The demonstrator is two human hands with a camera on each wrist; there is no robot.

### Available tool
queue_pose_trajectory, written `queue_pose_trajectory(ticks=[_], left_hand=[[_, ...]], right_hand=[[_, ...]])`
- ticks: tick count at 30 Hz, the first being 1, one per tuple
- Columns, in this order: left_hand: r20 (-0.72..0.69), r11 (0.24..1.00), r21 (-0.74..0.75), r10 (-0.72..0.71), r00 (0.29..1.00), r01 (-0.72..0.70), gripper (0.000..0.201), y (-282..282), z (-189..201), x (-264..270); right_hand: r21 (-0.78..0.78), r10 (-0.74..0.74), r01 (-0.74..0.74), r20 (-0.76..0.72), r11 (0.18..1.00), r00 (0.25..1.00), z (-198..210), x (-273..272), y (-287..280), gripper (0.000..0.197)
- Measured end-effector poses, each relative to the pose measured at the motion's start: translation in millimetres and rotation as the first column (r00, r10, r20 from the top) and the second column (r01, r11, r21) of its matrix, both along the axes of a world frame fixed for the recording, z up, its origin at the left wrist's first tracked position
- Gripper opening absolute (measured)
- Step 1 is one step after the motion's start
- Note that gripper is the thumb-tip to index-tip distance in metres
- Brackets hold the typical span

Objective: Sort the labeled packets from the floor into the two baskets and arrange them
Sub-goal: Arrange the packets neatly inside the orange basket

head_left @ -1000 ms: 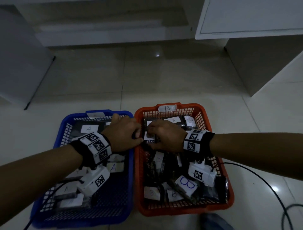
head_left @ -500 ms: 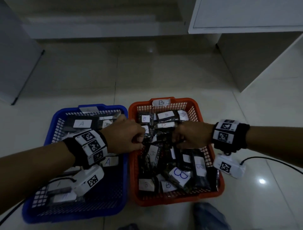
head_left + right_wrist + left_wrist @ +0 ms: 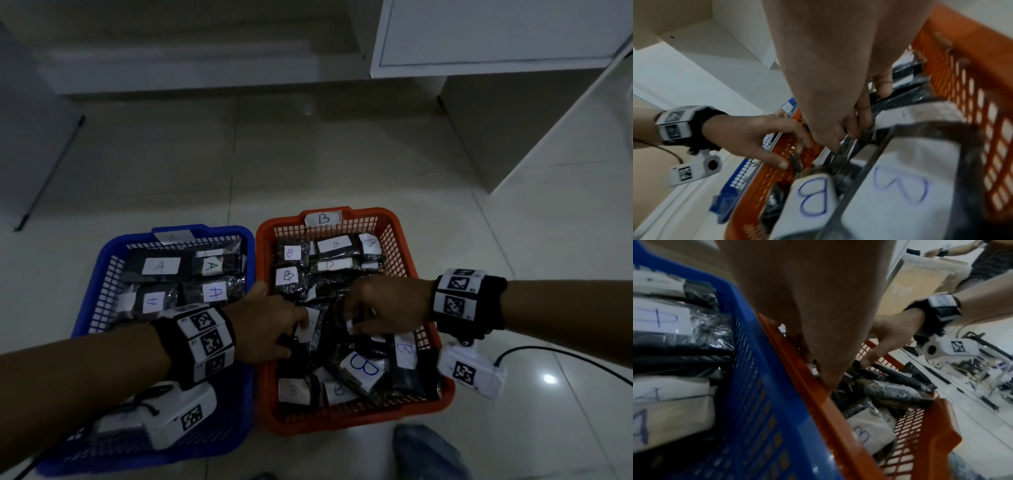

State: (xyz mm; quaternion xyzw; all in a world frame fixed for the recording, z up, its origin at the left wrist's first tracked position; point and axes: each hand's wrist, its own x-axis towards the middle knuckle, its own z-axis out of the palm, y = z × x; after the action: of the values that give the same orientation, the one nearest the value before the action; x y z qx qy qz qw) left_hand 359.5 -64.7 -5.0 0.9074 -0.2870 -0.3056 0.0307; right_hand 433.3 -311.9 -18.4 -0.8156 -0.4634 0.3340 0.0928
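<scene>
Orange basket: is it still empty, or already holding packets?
Holding packets. The orange basket is crowded with dark packets, many with B labels, and both hands reach in.

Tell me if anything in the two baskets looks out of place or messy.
No packet sits in the wrong basket as far as labels show. The near half of the orange basket is untidy: B packets lie tilted and overlapping, unlike its neat far rows. Both hands are among them.

Dark B-labeled packets fill orange basket; A-packets in blue basket.

Pale tiled floor — blue basket beside orange basket.
</scene>
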Motion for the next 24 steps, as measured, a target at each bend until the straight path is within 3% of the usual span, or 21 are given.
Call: queue_pose_trajectory(ticks=[4, 7, 9, 12, 15, 19, 22, 24], left_hand=[[-0.06, 0.999, -0.035, 0.014, 0.998, -0.016, 0.027, 1, 6, 5], [0.003, 0.966, -0.191, 0.177, 0.984, -0.173, 0.023, 3, 15, 17], [-0.066, 0.87, -0.325, 0.371, 0.926, -0.371, 0.017, 4, 20, 29], [-0.277, 0.628, -0.471, 0.561, 0.78, -0.619, 0.012, 1, 23, 41], [-0.337, 0.55, -0.484, 0.601, 0.725, -0.681, 0.013, -3, 20, 48], [-0.286, 0.59, -0.47, 0.602, 0.746, -0.657, 0.02, -3, 16, 51], [-0.023, 0.765, -0.402, 0.54, 0.841, -0.503, 0.019, 6, 14, 52], [0.195, 0.903, -0.243, 0.403, 0.894, -0.355, 0.017, 13, 13, 53]], right_hand=[[0.054, -0.018, 0.021, -0.045, 0.998, 0.999, 0, -10, 1, 0.024], [0.198, -0.149, 0.176, -0.143, 0.964, 0.978, 6, -10, 1, 0.024], [0.315, -0.238, 0.297, -0.213, 0.901, 0.948, 10, -9, 2, 0.036], [0.435, -0.342, 0.378, -0.162, 0.817, 0.926, 11, -7, 6, 0.042], [0.475, -0.426, 0.415, -0.09, 0.776, 0.9, 9, -2, 11, 0.031], [0.454, -0.453, 0.459, -0.129, 0.764, 0.882, 0, 11, 9, 0.024], [0.42, -0.467, 0.478, -0.137, 0.771, 0.874, -5, 20, 5, 0.019], [0.355, -0.481, 0.492, -0.125, 0.795, 0.868, -8, 27, 4, 0.016]])
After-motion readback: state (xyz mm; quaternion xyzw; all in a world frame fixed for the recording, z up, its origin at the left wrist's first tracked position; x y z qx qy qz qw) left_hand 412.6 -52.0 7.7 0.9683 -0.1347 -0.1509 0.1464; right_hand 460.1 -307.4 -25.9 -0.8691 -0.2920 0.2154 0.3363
